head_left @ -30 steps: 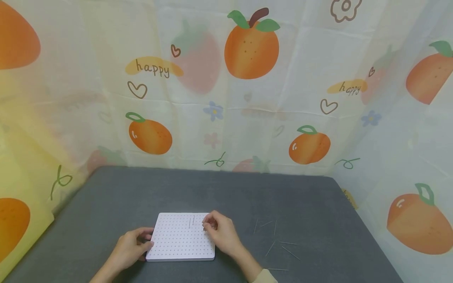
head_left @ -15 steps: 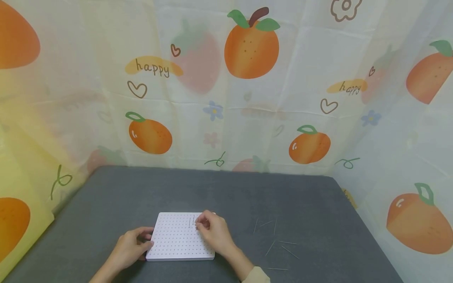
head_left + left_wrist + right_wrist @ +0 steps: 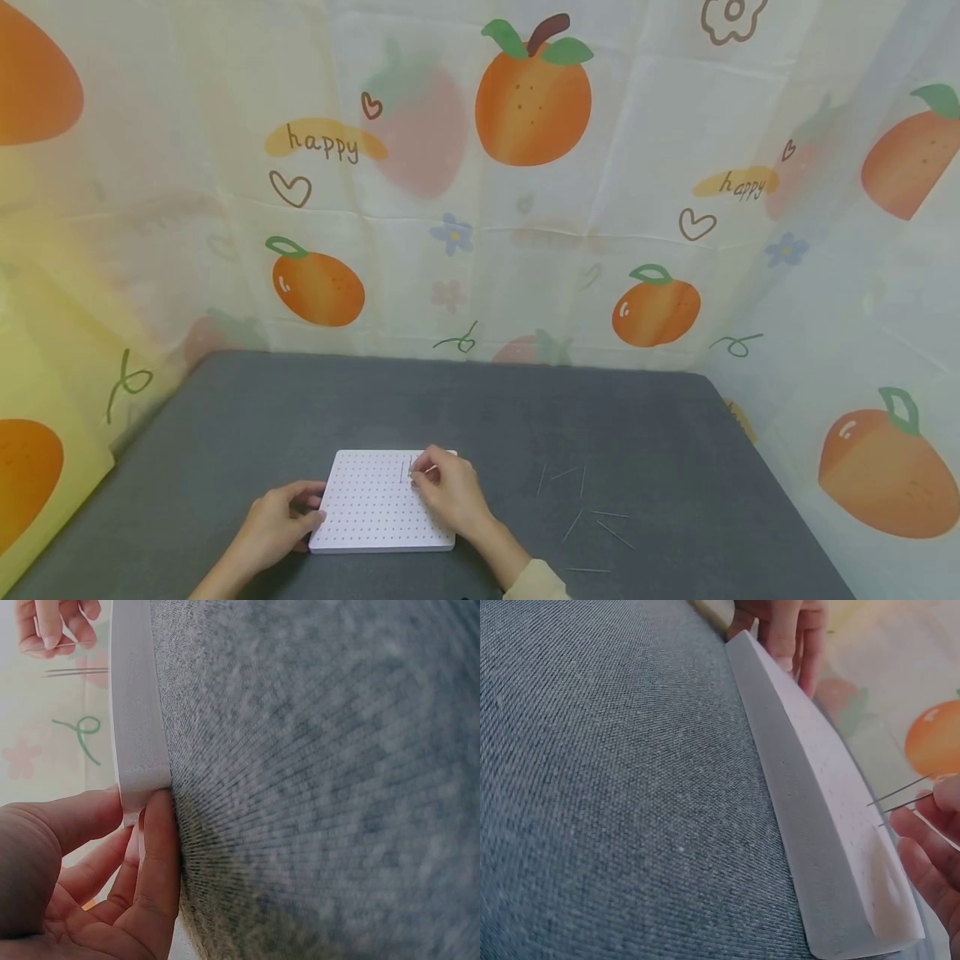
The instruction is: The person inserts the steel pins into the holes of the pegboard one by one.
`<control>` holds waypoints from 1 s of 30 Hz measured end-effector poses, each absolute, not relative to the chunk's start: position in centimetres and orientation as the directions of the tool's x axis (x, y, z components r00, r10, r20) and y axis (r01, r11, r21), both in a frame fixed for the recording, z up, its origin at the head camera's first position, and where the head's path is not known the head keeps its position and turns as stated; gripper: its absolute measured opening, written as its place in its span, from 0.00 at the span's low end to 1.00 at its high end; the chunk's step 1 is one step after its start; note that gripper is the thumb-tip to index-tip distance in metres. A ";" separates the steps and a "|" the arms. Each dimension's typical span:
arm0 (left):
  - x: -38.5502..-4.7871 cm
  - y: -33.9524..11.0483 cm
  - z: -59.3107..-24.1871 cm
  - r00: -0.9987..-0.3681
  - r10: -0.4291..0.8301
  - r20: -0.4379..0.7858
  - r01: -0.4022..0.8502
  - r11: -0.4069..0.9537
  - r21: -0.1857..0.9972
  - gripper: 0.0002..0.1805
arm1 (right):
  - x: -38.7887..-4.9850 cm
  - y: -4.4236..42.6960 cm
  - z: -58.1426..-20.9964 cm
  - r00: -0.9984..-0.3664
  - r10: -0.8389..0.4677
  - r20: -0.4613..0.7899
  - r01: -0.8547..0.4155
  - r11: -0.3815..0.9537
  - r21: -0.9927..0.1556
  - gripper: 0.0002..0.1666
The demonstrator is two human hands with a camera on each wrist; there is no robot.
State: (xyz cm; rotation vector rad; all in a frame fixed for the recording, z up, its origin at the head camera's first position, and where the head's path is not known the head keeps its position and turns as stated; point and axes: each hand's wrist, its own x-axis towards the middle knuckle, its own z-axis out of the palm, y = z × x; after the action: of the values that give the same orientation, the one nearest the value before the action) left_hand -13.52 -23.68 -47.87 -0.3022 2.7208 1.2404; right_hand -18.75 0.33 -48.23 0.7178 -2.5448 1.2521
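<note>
A white board with rows of small holes (image 3: 367,512) lies on the dark table. My left hand (image 3: 276,521) grips its left edge, thumb near the top face and fingers at the side. Over the far right part of the board, my right hand (image 3: 453,493) pinches a thin metal pin (image 3: 71,643) between thumb and fingers. Two slim metal pins (image 3: 75,672) stand upright in the board, close by the right fingertips; in the head view one standing pin (image 3: 402,472) shows just left of them. The held pin's lower end is hard to make out.
Several loose metal pins lie scattered on the table right of the board, among them one upper pin (image 3: 583,482) and one near the front (image 3: 588,571). A fruit-print curtain (image 3: 525,275) hangs behind and at both sides of the dark table (image 3: 300,400).
My right hand has moved left across the board, from near its right edge to beside the standing pins, keeping its pinch. The left hand and board have stayed put.
</note>
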 end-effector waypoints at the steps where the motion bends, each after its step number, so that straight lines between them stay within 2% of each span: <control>1: -13.5 -23.7 -47.9 -0.970 -0.128 -0.209 -0.242 0.638 0.731 0.24 | -18.8 0.3 -48.3 -0.857 -0.333 0.392 -0.514 0.519 -0.683 0.04; 10: -13.4 -23.6 -47.8 -0.973 -0.123 -0.196 -0.230 0.627 0.744 0.24 | -19.0 0.2 -48.6 -0.855 -0.345 0.388 -0.518 0.521 -0.679 0.02; 30: -13.4 -23.6 -47.7 -0.972 -0.125 -0.198 -0.232 0.636 0.736 0.24 | -19.0 -0.4 -49.1 -0.806 -0.386 0.448 -0.591 0.545 -0.595 0.05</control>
State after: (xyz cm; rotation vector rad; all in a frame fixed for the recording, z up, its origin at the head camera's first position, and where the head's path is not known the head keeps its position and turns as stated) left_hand -13.42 -23.57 -47.70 -0.2985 2.7237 1.2529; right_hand -19.02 -0.41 -49.10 0.8152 -2.5194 1.1176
